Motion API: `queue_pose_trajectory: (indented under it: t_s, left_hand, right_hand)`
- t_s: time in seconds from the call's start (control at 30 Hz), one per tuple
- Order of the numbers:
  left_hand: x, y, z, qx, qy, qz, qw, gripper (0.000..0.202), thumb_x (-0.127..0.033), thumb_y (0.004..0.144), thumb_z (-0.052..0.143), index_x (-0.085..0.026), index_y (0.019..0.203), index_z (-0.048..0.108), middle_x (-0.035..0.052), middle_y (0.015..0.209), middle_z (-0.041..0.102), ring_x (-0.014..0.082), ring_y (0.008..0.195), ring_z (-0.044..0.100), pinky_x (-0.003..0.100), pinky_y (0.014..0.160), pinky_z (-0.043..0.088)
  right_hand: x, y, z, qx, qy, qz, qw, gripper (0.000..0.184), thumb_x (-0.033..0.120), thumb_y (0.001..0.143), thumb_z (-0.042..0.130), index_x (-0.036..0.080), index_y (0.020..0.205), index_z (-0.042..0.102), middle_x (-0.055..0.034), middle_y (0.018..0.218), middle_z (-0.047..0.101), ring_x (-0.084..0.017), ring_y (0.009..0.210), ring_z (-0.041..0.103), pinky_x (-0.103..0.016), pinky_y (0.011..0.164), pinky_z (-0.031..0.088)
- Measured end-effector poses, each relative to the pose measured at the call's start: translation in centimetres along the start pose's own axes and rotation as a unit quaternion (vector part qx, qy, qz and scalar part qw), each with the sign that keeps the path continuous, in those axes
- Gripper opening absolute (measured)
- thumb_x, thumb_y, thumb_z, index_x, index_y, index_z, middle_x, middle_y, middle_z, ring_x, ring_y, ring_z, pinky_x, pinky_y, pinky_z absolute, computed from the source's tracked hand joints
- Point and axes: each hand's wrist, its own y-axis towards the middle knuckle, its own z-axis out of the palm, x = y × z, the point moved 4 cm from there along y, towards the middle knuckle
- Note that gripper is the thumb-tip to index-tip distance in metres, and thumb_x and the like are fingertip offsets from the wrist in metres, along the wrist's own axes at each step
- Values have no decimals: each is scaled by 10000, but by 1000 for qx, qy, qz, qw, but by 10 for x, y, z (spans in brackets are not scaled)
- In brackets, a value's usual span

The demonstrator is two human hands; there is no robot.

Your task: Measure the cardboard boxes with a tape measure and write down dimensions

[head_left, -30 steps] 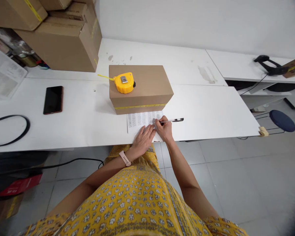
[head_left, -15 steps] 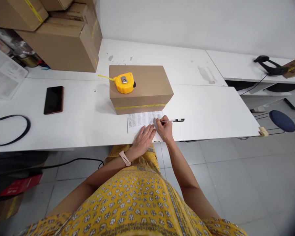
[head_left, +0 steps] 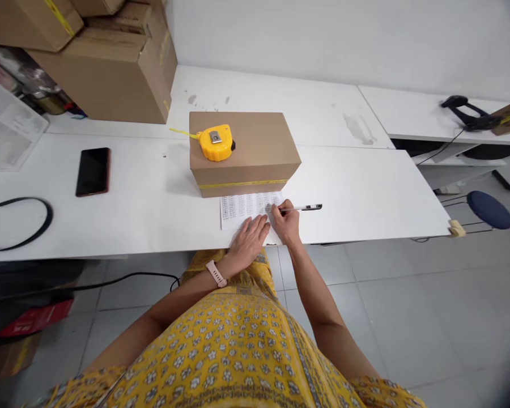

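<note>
My right hand pinches a pen, with its tip hidden behind the fingers over a sheet of paper. Columns of small handwriting cover the sheet, too fine to read. My left hand lies flat across the paper's lower part, fingers stretched out and close to the right hand. Right behind the sheet stands a closed cardboard box with a yellow strip along its front. On its top rests a yellow tape measure, its yellow strap hanging over the left edge.
A phone and a black curved band lie to the left on the white table. Larger cardboard boxes are stacked at the back left. Far right are a black stand and a blue stool.
The pen's rear end has shifted slightly to the right with a small movement of my right hand. My left hand stays in place on the paper.
</note>
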Motion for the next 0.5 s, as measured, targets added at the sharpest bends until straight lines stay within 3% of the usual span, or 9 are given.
queue_pose_trajectory:
  t_s: [0.5]
  left_hand:
    - [0,0,1,1,-3,-4,1000,550,-169,993,426,-34,1526,435,201,1639,379,313,1534,338,505,1274,260]
  right_hand:
    - [-2,0,-1,-12,6,4,1000,285,396,815,614,245,677,415,82,537,428,-102,556,382,-260,574,336]
